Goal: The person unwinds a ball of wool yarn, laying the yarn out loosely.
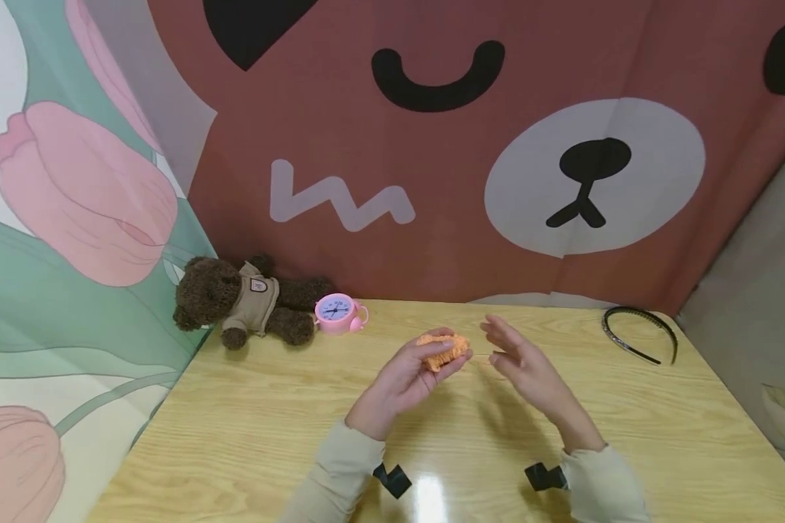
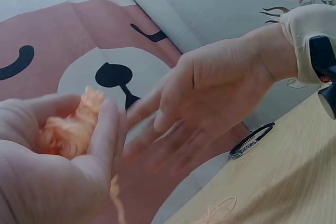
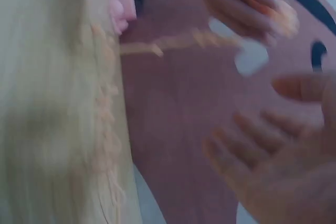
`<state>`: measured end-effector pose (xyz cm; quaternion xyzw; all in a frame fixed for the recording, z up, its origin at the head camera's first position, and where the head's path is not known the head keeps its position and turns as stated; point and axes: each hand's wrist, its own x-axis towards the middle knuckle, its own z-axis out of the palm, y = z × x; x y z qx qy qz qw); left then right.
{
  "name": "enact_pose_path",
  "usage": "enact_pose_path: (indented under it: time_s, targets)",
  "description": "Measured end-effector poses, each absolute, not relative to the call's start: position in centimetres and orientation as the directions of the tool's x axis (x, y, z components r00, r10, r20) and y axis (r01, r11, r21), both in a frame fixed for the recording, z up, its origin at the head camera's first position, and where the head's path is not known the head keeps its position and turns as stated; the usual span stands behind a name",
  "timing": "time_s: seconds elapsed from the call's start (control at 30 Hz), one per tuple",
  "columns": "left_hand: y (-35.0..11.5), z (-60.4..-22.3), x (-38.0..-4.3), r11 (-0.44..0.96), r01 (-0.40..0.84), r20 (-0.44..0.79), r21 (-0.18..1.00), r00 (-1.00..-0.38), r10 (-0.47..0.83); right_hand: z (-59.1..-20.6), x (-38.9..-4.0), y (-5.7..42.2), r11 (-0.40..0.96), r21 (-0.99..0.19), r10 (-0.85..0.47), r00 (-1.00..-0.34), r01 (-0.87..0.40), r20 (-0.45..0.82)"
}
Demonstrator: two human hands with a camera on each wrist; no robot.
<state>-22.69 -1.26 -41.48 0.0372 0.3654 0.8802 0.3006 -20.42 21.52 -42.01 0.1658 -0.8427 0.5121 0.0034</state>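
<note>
A small bundle of orange yarn (image 1: 443, 353) lies in my left hand (image 1: 408, 374), which grips it between the thumb and curled fingers above the table. My right hand (image 1: 528, 367) is just to the right of it, its fingers extended and holding nothing. The right wrist view shows this hand with spread, blurred fingers (image 3: 252, 140), apart from the bundle. A strand of yarn (image 3: 173, 44) trails down from the left hand in that view. More loose yarn (image 3: 107, 135) lies in loops along the tabletop, partly seen in the left wrist view as pale loops (image 2: 220, 211).
On the wooden table (image 1: 248, 428), a brown teddy bear (image 1: 254, 301) in a beige shirt lies at the back left. Beside its legs is a pink alarm clock (image 1: 336, 313). A dark headband (image 1: 639, 335) rests at the back right. A printed bear curtain (image 1: 445, 167) hangs behind.
</note>
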Motion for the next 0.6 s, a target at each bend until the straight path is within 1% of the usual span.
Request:
enact_pose_path:
  time_s: [0.07,0.1,0.13,0.2,0.3,0.37,0.47,0.6]
  targets:
    - [-1.2,-41.5,-22.5,-0.511,-0.507,-0.148,0.694,-0.795,0.588,-42.3,-20.3,20.4,0.384,-0.858,-0.395,-0.901,-0.341,0.181]
    - [-1.2,-41.4,-22.4,-0.494,-0.514,-0.15,0.701,-0.783,0.603,-42.4,-20.2,20.0,0.38,-0.855,-0.426,-0.887,-0.354,0.179]
    - [-1.2,-41.4,-22.4,-0.478,-0.521,-0.151,0.708,-0.772,0.618,-42.5,-20.1,19.7,0.385,-0.85,-0.441,-0.88,-0.36,0.173]
    - [-1.4,-41.3,-22.3,-0.45,-0.527,-0.155,0.721,-0.756,0.636,-42.4,-19.9,19.6,0.412,-0.842,-0.433,-0.888,-0.348,0.155]
    - [-1.5,-41.1,-22.5,-0.457,-0.524,-0.165,0.719,-0.767,0.62,-42.1,-19.9,20.3,0.445,-0.839,-0.364,-0.919,-0.312,0.149]
    - [-1.7,-41.0,-22.7,-0.487,-0.508,-0.17,0.711,-0.795,0.582,-41.7,-20.0,21.0,0.448,-0.846,-0.304,-0.939,-0.29,0.161]
    - [-1.9,-41.0,-23.2,-0.563,-0.48,-0.181,0.672,-0.845,0.504,-41.2,-20.0,22.1,0.429,-0.856,-0.21,-0.954,-0.288,0.216]
    - [-2.3,-41.2,-23.5,-0.639,-0.447,-0.202,0.626,-0.884,0.421,-40.7,-19.9,23.1,0.389,-0.873,-0.084,-0.955,-0.295,0.286]
